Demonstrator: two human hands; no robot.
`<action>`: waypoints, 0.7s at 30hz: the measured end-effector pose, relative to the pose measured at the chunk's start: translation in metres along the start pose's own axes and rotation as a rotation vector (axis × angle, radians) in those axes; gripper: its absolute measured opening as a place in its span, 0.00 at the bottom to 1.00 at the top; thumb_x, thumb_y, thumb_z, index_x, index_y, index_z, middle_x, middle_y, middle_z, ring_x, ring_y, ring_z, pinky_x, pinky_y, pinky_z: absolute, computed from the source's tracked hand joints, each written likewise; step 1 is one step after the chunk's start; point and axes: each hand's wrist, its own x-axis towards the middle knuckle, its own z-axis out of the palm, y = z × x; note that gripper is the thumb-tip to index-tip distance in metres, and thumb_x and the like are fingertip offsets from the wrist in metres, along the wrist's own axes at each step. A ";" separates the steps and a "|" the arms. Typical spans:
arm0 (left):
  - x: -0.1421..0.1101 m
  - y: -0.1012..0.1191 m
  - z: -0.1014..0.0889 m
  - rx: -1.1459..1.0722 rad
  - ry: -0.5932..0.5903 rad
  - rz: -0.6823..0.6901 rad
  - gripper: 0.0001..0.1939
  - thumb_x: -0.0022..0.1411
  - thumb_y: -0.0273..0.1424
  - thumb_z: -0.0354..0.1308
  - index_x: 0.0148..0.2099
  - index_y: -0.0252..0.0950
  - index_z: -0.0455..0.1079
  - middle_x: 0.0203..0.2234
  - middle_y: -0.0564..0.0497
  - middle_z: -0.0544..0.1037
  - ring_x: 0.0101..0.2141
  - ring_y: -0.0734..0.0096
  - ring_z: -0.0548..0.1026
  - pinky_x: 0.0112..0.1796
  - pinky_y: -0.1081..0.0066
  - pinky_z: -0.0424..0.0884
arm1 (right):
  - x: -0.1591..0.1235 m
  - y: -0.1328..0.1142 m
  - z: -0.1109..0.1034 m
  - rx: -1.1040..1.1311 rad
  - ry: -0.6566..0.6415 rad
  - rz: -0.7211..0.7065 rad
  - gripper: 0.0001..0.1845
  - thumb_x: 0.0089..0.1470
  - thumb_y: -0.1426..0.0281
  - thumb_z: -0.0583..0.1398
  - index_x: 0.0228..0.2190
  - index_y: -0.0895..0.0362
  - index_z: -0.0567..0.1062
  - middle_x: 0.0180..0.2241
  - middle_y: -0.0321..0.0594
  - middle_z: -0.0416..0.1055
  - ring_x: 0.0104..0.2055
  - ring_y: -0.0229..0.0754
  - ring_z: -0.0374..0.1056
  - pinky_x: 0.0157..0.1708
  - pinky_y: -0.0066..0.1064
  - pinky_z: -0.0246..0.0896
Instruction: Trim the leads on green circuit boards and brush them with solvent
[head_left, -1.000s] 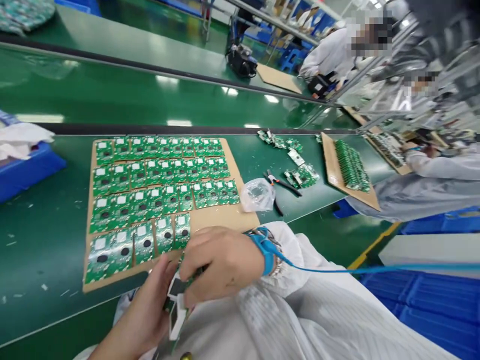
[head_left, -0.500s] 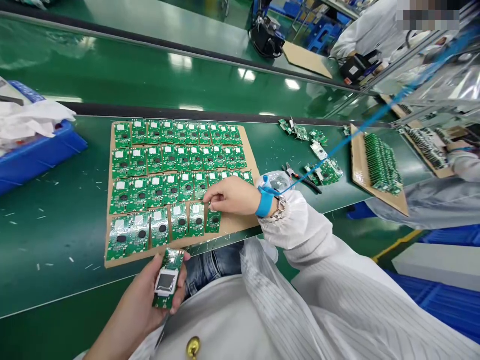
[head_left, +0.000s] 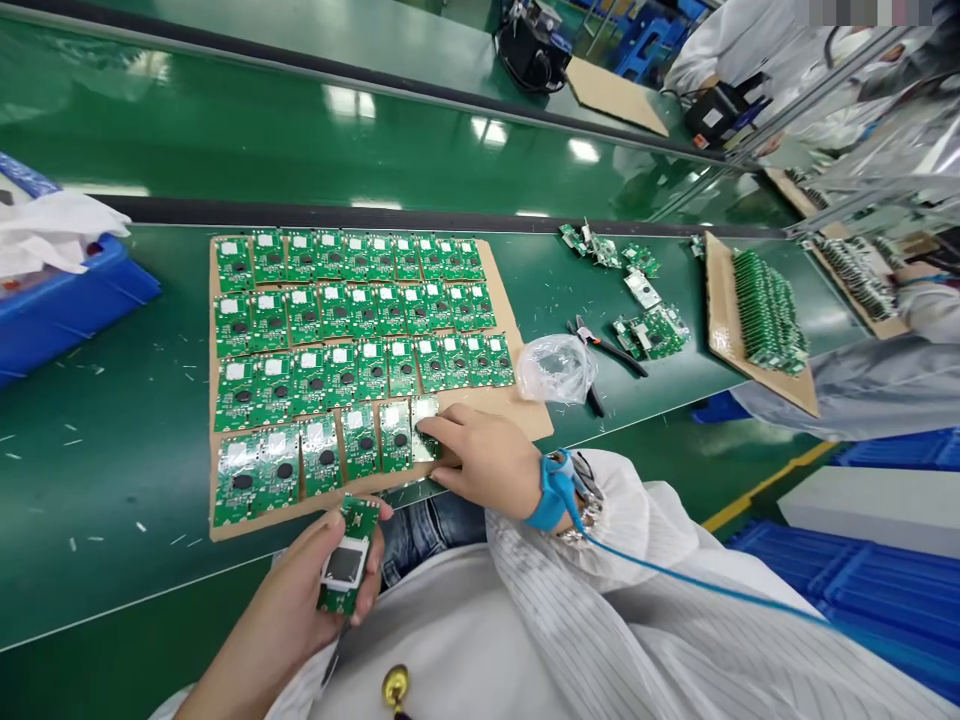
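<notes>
Low in front of me, my left hand (head_left: 330, 570) is closed around a green circuit board (head_left: 358, 515) that carries a white-framed grey display. My right hand (head_left: 487, 455), with a blue wrist strap (head_left: 553, 490), grips another circuit board (head_left: 423, 412) at the right end of the front row, index finger over it and thumb at its lower right. Part of that board is hidden under the fingers. Several rows of similar boards, with white squares and black round spots, lie on a cardboard sheet (head_left: 517, 410).
Right of the cardboard are a clear plastic bag (head_left: 555, 370), pliers (head_left: 611, 345) and loose boards (head_left: 652, 330). Farther right, a second cardboard sheet (head_left: 724, 320) bears stacked boards beside a co-worker's sleeve. A blue bin (head_left: 82, 310) with white cloth stands left. The strap's blue cord trails right.
My right hand moved away from my left hand and out to the front row, then down onto its end board. The left hand keeps its board, whose display now shows. The view shifted.
</notes>
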 end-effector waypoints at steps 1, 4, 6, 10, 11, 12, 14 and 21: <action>0.000 0.000 0.002 -0.003 0.020 0.005 0.26 0.47 0.49 0.64 0.41 0.37 0.66 0.19 0.56 0.74 0.15 0.74 0.67 0.18 0.74 0.60 | 0.001 -0.001 0.003 0.006 0.001 -0.004 0.20 0.50 0.69 0.59 0.47 0.56 0.70 0.39 0.43 0.69 0.35 0.41 0.65 0.30 0.30 0.54; -0.001 0.001 0.011 -0.008 0.076 0.031 0.28 0.41 0.50 0.67 0.38 0.35 0.67 0.17 0.55 0.73 0.13 0.74 0.66 0.16 0.74 0.58 | 0.005 -0.002 0.009 0.047 0.016 -0.019 0.20 0.50 0.70 0.59 0.47 0.56 0.70 0.39 0.43 0.68 0.36 0.42 0.65 0.32 0.31 0.56; -0.003 0.003 0.018 -0.005 0.105 0.051 0.29 0.39 0.51 0.67 0.36 0.35 0.67 0.16 0.56 0.72 0.12 0.75 0.65 0.15 0.75 0.57 | 0.004 -0.002 0.009 0.080 0.038 -0.017 0.21 0.50 0.69 0.60 0.48 0.56 0.69 0.39 0.44 0.68 0.36 0.43 0.65 0.33 0.32 0.58; -0.002 0.007 0.034 0.031 0.121 0.098 0.27 0.41 0.52 0.65 0.34 0.35 0.67 0.16 0.56 0.72 0.13 0.77 0.65 0.16 0.75 0.59 | -0.006 0.000 0.002 0.343 0.205 -0.107 0.20 0.51 0.71 0.59 0.47 0.59 0.70 0.40 0.45 0.68 0.39 0.43 0.65 0.38 0.35 0.62; 0.000 0.007 0.038 0.049 0.109 0.107 0.27 0.42 0.53 0.65 0.33 0.36 0.67 0.16 0.56 0.72 0.13 0.77 0.65 0.17 0.75 0.60 | -0.009 0.001 -0.001 0.463 0.236 -0.194 0.19 0.51 0.72 0.59 0.47 0.59 0.70 0.40 0.45 0.68 0.40 0.42 0.66 0.40 0.35 0.63; 0.002 0.007 0.043 0.069 0.091 0.113 0.26 0.42 0.53 0.64 0.32 0.36 0.66 0.16 0.57 0.72 0.13 0.77 0.65 0.17 0.76 0.60 | -0.012 0.002 -0.003 0.581 0.243 -0.296 0.18 0.51 0.72 0.59 0.46 0.59 0.70 0.40 0.45 0.69 0.41 0.40 0.66 0.42 0.34 0.64; 0.006 0.007 0.051 0.110 0.033 0.098 0.28 0.39 0.56 0.64 0.28 0.37 0.63 0.15 0.58 0.71 0.12 0.78 0.66 0.16 0.76 0.59 | -0.016 0.004 -0.005 0.742 0.198 -0.487 0.15 0.52 0.73 0.59 0.43 0.59 0.72 0.40 0.44 0.69 0.41 0.38 0.67 0.42 0.31 0.65; 0.019 -0.002 0.065 0.170 -0.124 -0.010 0.37 0.28 0.64 0.60 0.28 0.37 0.61 0.11 0.59 0.70 0.08 0.78 0.65 0.10 0.81 0.53 | -0.015 0.017 -0.006 0.799 0.125 -0.614 0.11 0.55 0.66 0.59 0.32 0.61 0.77 0.30 0.40 0.67 0.31 0.32 0.65 0.33 0.23 0.63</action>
